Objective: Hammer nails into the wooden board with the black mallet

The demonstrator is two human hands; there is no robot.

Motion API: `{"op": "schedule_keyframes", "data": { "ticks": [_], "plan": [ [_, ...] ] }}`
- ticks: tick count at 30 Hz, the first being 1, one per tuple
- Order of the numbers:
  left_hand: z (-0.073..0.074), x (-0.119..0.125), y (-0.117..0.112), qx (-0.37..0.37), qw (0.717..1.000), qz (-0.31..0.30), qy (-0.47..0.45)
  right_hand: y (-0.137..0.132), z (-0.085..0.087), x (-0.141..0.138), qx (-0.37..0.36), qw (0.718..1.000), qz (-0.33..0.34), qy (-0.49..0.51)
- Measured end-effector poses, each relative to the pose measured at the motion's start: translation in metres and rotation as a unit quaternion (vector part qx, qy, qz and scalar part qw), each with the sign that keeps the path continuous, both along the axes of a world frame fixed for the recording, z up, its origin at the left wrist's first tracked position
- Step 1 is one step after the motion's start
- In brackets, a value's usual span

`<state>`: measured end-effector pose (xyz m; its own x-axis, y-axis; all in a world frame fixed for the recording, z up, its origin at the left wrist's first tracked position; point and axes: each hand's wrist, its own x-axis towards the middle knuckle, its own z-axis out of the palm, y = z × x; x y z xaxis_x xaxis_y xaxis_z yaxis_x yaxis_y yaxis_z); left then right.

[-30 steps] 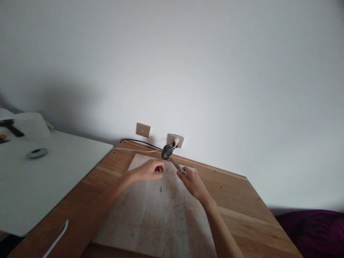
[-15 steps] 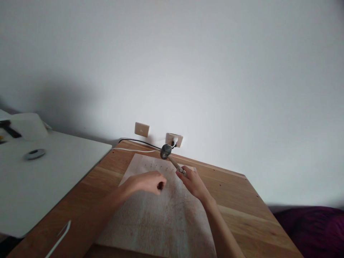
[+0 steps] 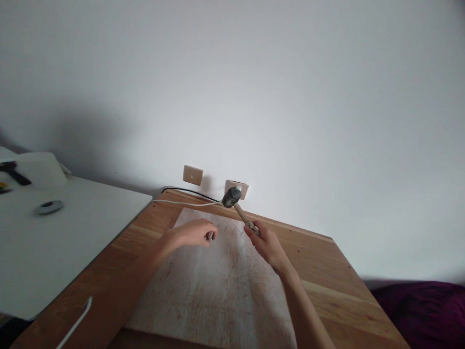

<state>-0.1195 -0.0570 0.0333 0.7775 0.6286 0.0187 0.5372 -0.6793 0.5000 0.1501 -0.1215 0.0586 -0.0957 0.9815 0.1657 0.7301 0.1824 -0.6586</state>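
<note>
Black-headed mallet (image 3: 232, 198) gripped in right hand (image 3: 267, 242), head beyond the grip.
Left hand (image 3: 198, 232) curled over board (image 3: 214, 291), contents unclear. Probably lining up; striking calls for left hand clear.

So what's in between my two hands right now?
In the head view, between the left hand and the right hand shows pale board with a few thin spikes, probably nails; the hammer slants away toward the wall.

Soft, dim light leaves the white wall (image 3: 276, 111) brightest mid-frame, greyer toward the corners. A diffuse shadow (image 3: 83, 126) darkens its left; fine detail on the pale board (image 3: 207, 291) looks smeared.
</note>
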Motion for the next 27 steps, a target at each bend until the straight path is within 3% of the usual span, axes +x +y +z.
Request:
{"op": "schedule_keyframes", "data": {
  "ticks": [4, 9, 13, 21, 27],
  "plan": [
    [-0.001, -0.033, 0.022, 0.035, 0.994, 0.092, -0.042, -0.001, 0.003, 0.001, 0.007, 0.998, -0.021, 0.066],
    [-0.011, -0.059, 0.04, 0.033, 0.986, 0.143, -0.079, -0.001, 0.001, -0.006, -0.003, 0.987, -0.052, 0.153],
    [-0.021, -0.06, 0.045, 0.021, 0.984, 0.145, -0.103, -0.001, -0.003, -0.018, -0.032, 0.979, -0.034, 0.197],
    [-0.032, -0.05, 0.045, 0.034, 0.981, 0.143, -0.129, -0.006, -0.01, -0.039, -0.052, 0.99, 0.007, 0.129],
    [-0.03, -0.047, 0.041, 0.027, 0.983, 0.14, -0.119, -0.006, -0.017, -0.046, -0.065, 0.994, 0.024, 0.086]
  ]
}}
